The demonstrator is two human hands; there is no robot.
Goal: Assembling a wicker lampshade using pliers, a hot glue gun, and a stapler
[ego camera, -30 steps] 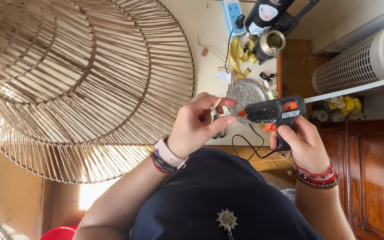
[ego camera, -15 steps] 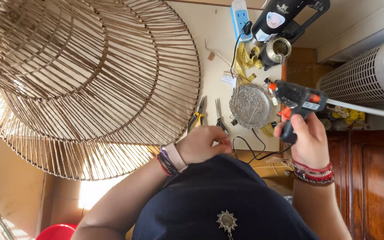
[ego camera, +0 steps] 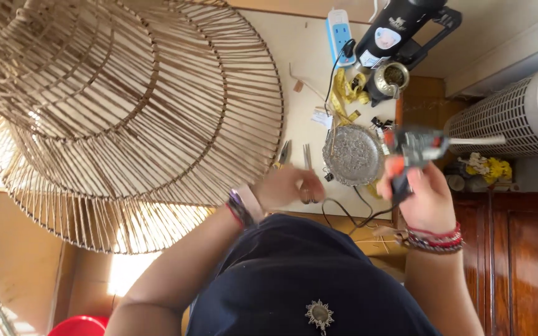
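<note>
A: Item one, right hand (ego camera: 428, 199)?

B: Wrapped round the grip of a glue gun (ego camera: 415, 149), dark body with orange parts, a pale glue stick jutting from its back end. The fingers are clenched on the handle. The gun is held above the desk's (ego camera: 303, 46) right edge, just beside a round embossed metal plate (ego camera: 352, 154). A black cord (ego camera: 350, 214) trails from under the hand across the desk edge. Beaded bracelets (ego camera: 434, 239), red and dark, sit on that wrist.

A: Item two, left hand (ego camera: 287, 186)?

B: Blurred. It lies at the near edge of the desk, over the handles of a pair of scissors (ego camera: 307, 168). Whether the fingers are gripping the scissors or only resting on them, I cannot tell. A watch with a pale strap (ego camera: 249, 202) and dark bands circle the wrist.

A: Adjacent stock?

B: Pliers with yellow handles (ego camera: 283, 152), just left of the scissors. A yellow measuring tape (ego camera: 347, 93), loosely piled above the plate. A blue and white power strip (ego camera: 339, 34) at the far end of the desk. A black appliance (ego camera: 400, 25) and a small metal cup (ego camera: 393, 76) beside it.

A: Large items?

B: One woven cane lampshade (ego camera: 119, 106), wide and tiered, filling the left half of the view, its rim overlapping the desk. A white slatted cylinder (ego camera: 518, 112) at far right. A red round object (ego camera: 79, 325), bottom left.
</note>
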